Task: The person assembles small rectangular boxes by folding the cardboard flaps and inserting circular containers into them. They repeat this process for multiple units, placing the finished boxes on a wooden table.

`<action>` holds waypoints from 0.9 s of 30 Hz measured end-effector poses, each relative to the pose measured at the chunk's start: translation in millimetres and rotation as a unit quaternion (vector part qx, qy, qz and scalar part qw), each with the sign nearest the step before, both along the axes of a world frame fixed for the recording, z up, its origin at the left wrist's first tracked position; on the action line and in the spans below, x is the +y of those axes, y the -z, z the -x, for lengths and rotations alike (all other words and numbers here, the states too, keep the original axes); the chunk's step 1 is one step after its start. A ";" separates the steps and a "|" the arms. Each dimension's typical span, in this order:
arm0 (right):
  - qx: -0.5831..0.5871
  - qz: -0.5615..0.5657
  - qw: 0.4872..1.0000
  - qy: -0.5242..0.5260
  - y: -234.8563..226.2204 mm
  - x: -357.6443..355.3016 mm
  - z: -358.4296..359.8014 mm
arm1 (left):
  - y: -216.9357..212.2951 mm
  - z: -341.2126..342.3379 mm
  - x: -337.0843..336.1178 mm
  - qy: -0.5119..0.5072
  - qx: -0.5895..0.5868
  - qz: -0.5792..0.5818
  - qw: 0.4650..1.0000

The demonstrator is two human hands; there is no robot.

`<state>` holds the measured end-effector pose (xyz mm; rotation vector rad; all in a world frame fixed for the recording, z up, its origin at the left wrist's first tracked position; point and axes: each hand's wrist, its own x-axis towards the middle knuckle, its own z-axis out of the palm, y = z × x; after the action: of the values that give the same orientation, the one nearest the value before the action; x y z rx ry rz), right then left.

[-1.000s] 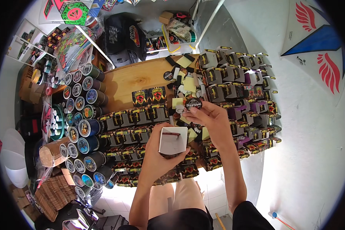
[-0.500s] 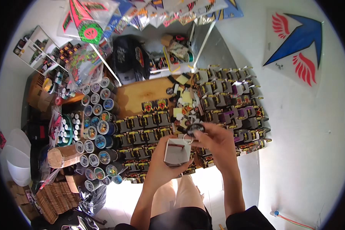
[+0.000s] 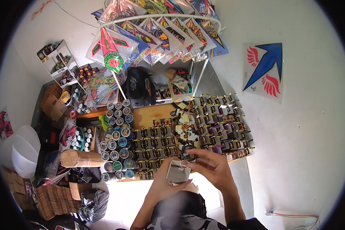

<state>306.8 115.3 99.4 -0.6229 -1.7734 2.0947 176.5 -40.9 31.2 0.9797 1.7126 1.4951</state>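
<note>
Close in front of me, my left hand [image 3: 160, 181] is wrapped round a small white box [image 3: 177, 175] whose open side faces up toward me. Something thin and dark red shows at the box's inner edge. My right hand [image 3: 215, 171] pinches a keyring with a black round tag [image 3: 189, 152] and a silver split ring [image 3: 184, 164]. That ring overlaps the box's upper right edge; whether it touches cannot be told. Behind both hands, rows of small dark-and-yellow boxes [image 3: 153, 144] with grey open tops stand on the wooden table [image 3: 151, 115].
More small boxes [image 3: 218, 126] fill the table's right side, beside scattered paper pieces and black tags [image 3: 186, 124]. Stacked clear-lidded tubs [image 3: 115, 145] line the left. A cardboard tube [image 3: 80, 158] lies further left. Bagged kites [image 3: 161, 36] hang from a white rack above the table.
My view has tilted upward, so more of the hanging kites shows. The tag and ring have come slightly nearer the box, with both hands still holding their things.
</note>
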 end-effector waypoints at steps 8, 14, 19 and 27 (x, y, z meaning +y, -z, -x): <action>0.003 -0.073 0.997 -0.011 -30.4 -21.0 -17.0 | -26.7 -18.3 -28.4 0.014 -0.006 -0.020 1.000; 0.016 -0.196 0.980 -0.032 -54.6 -32.6 -18.7 | -29.3 -25.1 -28.6 0.033 0.063 -0.053 0.996; 0.025 -0.252 0.964 -0.082 -51.5 -28.2 -27.0 | -29.9 -33.1 -30.3 0.028 0.042 -0.060 0.997; 0.029 -0.159 0.986 -0.041 -42.3 -33.2 -34.5 | -32.7 -35.2 -33.7 0.055 -0.016 -0.024 0.998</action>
<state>341.3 82.1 141.8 -0.4013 -2.0709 1.7993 211.7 -74.6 63.9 1.0524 1.5816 1.4784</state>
